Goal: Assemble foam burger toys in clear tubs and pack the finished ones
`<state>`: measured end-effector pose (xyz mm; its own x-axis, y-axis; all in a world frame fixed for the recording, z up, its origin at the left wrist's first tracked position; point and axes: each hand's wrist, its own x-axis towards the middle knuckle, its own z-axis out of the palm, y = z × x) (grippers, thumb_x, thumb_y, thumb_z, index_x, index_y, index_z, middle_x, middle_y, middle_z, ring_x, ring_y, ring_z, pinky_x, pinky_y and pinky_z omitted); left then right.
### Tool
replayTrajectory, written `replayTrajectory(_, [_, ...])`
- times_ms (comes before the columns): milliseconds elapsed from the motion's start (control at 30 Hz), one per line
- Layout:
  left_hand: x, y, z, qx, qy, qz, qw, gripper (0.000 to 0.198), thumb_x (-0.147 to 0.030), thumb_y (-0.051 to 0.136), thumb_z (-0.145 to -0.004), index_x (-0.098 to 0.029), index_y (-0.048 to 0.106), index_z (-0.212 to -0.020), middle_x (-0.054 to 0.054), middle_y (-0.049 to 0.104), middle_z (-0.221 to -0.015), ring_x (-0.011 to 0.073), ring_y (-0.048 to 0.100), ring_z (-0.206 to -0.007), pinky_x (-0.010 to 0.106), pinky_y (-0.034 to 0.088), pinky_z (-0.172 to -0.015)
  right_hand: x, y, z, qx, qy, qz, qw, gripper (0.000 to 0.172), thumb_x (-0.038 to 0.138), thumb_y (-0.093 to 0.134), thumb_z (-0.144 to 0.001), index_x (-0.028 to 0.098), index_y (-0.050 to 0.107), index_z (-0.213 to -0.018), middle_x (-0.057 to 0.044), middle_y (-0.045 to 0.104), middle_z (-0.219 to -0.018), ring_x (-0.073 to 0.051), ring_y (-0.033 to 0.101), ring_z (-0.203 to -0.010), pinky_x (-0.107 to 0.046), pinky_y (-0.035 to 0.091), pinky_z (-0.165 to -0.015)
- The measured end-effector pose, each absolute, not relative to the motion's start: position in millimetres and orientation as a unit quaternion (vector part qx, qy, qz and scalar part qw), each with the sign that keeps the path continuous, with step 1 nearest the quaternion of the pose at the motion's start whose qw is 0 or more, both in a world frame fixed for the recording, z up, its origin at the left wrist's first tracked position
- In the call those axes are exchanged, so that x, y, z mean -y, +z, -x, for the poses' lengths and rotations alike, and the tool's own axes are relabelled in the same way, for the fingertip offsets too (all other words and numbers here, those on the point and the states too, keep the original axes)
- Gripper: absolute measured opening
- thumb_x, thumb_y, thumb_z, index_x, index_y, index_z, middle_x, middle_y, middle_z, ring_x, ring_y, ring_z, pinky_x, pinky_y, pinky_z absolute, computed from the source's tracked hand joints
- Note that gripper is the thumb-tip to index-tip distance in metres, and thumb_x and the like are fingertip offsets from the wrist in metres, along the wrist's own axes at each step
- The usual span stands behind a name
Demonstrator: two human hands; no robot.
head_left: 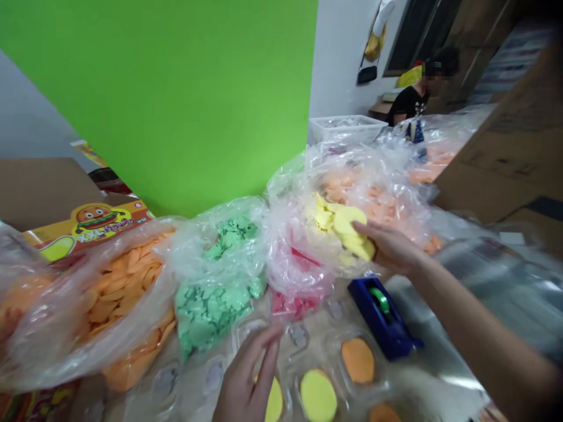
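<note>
My right hand (391, 246) is closed on the edge of several thin yellow discs (350, 223), above a clear plastic bag. Other yellow pieces (323, 214) lie just behind the discs. Low in the middle, my left hand (250, 375) reaches over a clear plastic tray (292, 375) with its fingers stretched out and nothing visible in them. The tray's round wells hold yellow discs (318, 395) and orange discs (358, 360). One yellow disc is partly covered by the left hand's fingers. Motion blurs both hands slightly.
Plastic bags hold green wavy pieces (211, 305), pink pieces (295, 302) and orange ovals (125, 281). A blue tape dispenser (385, 319) stands right of the tray. Cardboard (505, 146) blocks the right side. A green panel (197, 99) rises behind; a person (409, 105) is at the back.
</note>
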<state>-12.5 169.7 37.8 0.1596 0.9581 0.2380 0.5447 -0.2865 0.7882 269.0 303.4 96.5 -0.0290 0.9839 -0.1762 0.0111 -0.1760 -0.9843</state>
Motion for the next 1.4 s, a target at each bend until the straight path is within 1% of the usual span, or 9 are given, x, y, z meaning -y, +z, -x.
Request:
replayTrajectory(167, [-193.3,68.4,-44.6,-0.479,0.391,-0.646,0.448,0.030,-0.034,0.048,-0.084,-0.025,0.053,-0.113,0.004,0.058,-0.115,0.0165,0.056,-0.101,0.028,0.047,-0.085,-182.3,79.5,-232.5,0.406,0.671,0.434,0.442,0.034,0.031,0.057,-0.081,0.023,0.053,-0.114,-0.004,0.067,-0.100,-0.016,0.064,-0.078,-0.026,0.051,-0.066])
replayTrajectory(300, [-183.1,55.0,-68.3,-0.456,0.358,-0.645,0.498,0.020,-0.030,0.053,-0.082,-0.022,0.057,-0.100,0.003,0.062,-0.097,0.0153,0.059,-0.086,0.027,0.048,-0.077,-138.7,53.7,-227.6,0.381,0.682,0.402,0.478,0.057,0.017,0.069,-0.071,0.031,0.045,-0.121,0.001,0.055,-0.121,-0.015,0.054,-0.105,-0.024,0.045,-0.083])
replayTrajectory(400, [-177.5,34.3,-75.7,-0.439,0.341,-0.647,0.521,0.013,-0.028,0.050,-0.084,-0.018,0.054,-0.091,0.002,0.062,-0.085,0.0144,0.060,-0.078,0.024,0.048,-0.068,-121.9,32.6,-239.1,0.350,0.693,0.428,0.461,0.049,0.019,0.069,-0.071,0.027,0.050,-0.115,-0.001,0.059,-0.114,-0.015,0.056,-0.098,-0.025,0.046,-0.080])
replayTrajectory(600, [-173.3,-3.7,-90.2,-0.423,0.334,-0.765,0.353,0.012,-0.022,0.043,-0.087,-0.018,0.049,-0.097,0.004,0.061,-0.091,0.0151,0.059,-0.085,0.028,0.046,-0.075,-87.4,16.2,-287.2,0.226,0.613,0.574,0.494,0.041,0.031,0.066,-0.073,0.026,0.052,-0.112,-0.001,0.064,-0.096,-0.014,0.060,-0.079,-0.023,0.047,-0.066])
replayTrajectory(800, [-157.0,-29.3,-108.4,-0.290,0.229,-0.886,0.281,0.013,-0.011,0.048,-0.082,-0.019,0.057,-0.084,0.003,0.064,-0.085,0.0169,0.056,-0.083,0.035,0.043,-0.083,-61.3,16.7,-315.2,0.148,0.582,0.607,0.520,0.048,0.033,0.067,-0.071,0.028,0.049,-0.115,-0.002,0.065,-0.096,-0.014,0.061,-0.074,-0.022,0.048,-0.062])
replayTrajectory(1000, [-166.1,-24.9,-112.3,-0.328,0.244,-0.888,0.211,0.017,-0.010,0.038,-0.087,-0.014,0.052,-0.096,0.009,0.060,-0.093,0.0191,0.052,-0.090,0.038,0.043,-0.080,-60.7,20.3,-313.5,0.140,0.564,0.612,0.536,0.046,0.033,0.068,-0.070,0.024,0.051,-0.112,-0.003,0.065,-0.090,-0.015,0.061,-0.073,-0.024,0.050,-0.062])
replayTrajectory(1100, [-165.7,-26.5,-114.6,-0.305,0.213,-0.908,0.193,0.016,-0.013,0.041,-0.086,-0.015,0.056,-0.092,0.009,0.061,-0.094,0.0201,0.052,-0.089,0.040,0.044,-0.081,-62.6,19.4,-313.3,0.140,0.571,0.603,0.539,0.046,0.033,0.068,-0.070,0.024,0.051,-0.112,-0.004,0.065,-0.093,-0.015,0.062,-0.074,-0.025,0.051,-0.063])
replayTrajectory(1233, [-157.3,-27.1,-113.3,-0.281,0.162,-0.926,0.195,0.016,-0.017,0.046,-0.086,-0.017,0.058,-0.096,0.006,0.064,-0.092,0.0177,0.056,-0.089,0.034,0.048,-0.079,-63.1,13.9,-314.4,0.144,0.583,0.594,0.535,0.045,0.032,0.067,-0.071,0.025,0.051,-0.113,-0.003,0.066,-0.096,-0.014,0.062,-0.074,-0.023,0.050,-0.063])
replayTrajectory(1400, [-150.9,-28.8,-103.6,-0.250,0.110,-0.946,0.171,0.032,-0.033,0.047,-0.086,-0.014,0.054,-0.111,0.009,0.059,-0.117,0.0221,0.051,-0.111,0.042,0.039,-0.097,-62.2,7.8,-311.7,0.142,0.601,0.575,0.537,0.042,0.031,0.064,-0.075,0.027,0.051,-0.115,-0.002,0.067,-0.097,-0.014,0.061,-0.079,-0.022,0.049,-0.066])
